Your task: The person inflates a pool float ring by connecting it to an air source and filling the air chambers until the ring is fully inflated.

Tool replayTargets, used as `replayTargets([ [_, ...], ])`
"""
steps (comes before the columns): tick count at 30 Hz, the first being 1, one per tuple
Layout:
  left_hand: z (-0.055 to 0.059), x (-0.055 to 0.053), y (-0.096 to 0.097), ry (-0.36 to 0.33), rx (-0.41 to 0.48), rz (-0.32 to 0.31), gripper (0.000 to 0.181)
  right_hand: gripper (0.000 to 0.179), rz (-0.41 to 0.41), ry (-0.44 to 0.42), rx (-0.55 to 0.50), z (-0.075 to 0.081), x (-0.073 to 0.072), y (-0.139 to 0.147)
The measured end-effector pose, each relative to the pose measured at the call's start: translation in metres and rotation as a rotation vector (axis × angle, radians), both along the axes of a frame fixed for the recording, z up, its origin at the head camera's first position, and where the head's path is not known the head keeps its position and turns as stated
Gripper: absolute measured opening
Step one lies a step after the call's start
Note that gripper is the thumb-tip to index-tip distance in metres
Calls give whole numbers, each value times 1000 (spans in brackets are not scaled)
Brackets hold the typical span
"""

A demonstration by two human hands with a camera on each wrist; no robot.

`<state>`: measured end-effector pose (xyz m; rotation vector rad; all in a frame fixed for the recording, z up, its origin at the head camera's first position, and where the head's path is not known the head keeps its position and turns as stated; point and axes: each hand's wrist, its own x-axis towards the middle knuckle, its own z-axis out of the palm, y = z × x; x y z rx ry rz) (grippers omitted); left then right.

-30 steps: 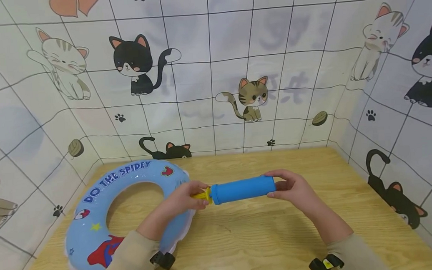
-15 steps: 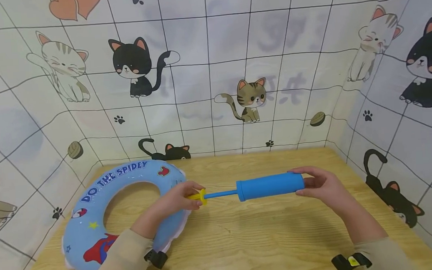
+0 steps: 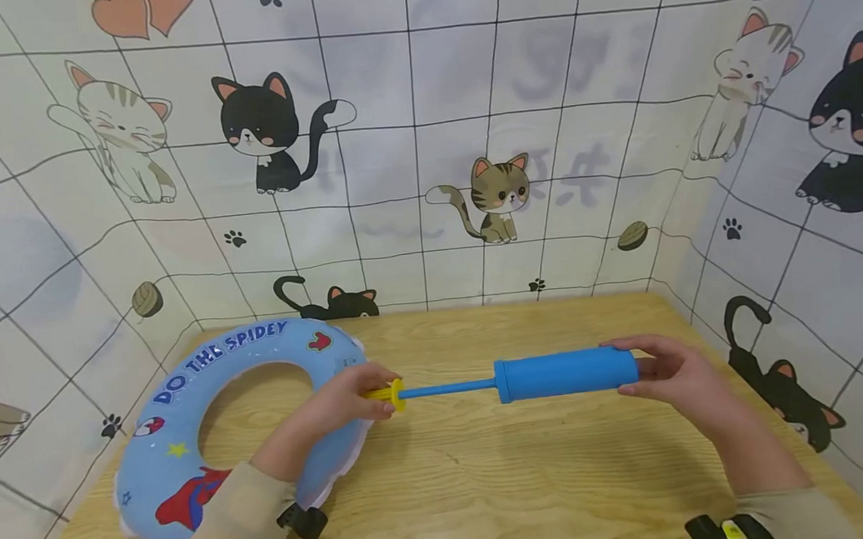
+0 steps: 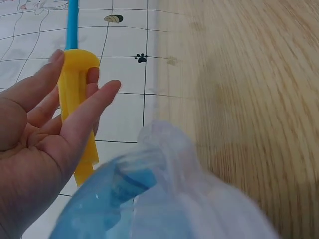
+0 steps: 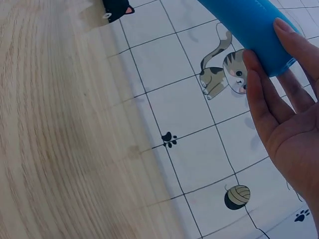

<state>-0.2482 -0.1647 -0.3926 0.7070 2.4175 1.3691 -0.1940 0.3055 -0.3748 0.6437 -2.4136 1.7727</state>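
A blue hand pump is held level above the table, its thin blue rod drawn well out of the barrel. My left hand grips the yellow pump handle between thumb and fingers. At the barrel's far right end, my right hand pinches the rim, thumb on one side and fingers on the other; the right wrist view shows this end of the barrel too. Behind and beneath the left forearm lies a light blue inflated swim ring with printed lettering, partly covered by that arm.
The wooden table runs back to a white wall covering printed with cats and grid lines. Similar covering rises on the left and right sides. A dark strap device sits on each wrist.
The rod has come out of the barrel. My right hand has moved right with the barrel, while my left hand with the handle has shifted slightly left.
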Motion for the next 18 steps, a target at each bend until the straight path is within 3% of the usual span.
replayTargets([
  [8, 1, 1, 5, -18, 24, -3, 47, 54, 45, -88, -38, -15, -19, -36],
  [18, 0, 1, 14, -56, 64, 20, 46, 54, 22, -188, -71, -26, -33, -89],
])
